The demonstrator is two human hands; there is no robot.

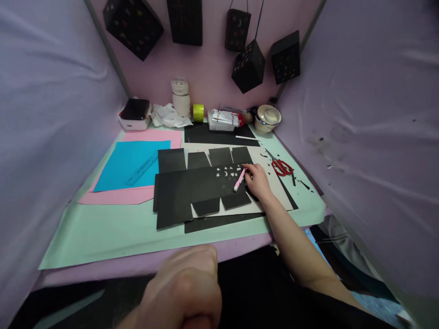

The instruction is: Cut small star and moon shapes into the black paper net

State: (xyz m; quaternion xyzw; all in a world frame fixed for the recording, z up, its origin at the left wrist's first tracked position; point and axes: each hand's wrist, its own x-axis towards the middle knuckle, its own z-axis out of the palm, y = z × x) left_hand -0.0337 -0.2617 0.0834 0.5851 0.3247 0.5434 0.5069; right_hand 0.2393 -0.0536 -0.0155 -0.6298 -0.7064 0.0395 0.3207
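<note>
My right hand (257, 181) rests on a flat black cardboard piece (178, 189) with cut flaps along both long sides. Its fingers are closed around the upper part of a slim pink pen-like tool (240, 179), whose white end points toward me. Beside the tool, small star, moon and heart shapes show pale in the card, with faint drawn outlines below them. My left hand (185, 288) is raised close to the camera in front of the table edge, curled into a fist. The inside of that fist is hidden.
Red-handled scissors (281, 167) lie at the right among black scraps. Blue paper (132, 164) with a ruler (141, 171) is at the left. Behind stand a white bottle (181, 98), yellow tape (198, 113) and a lidded bowl (268, 119). Black boxes (248, 66) hang above.
</note>
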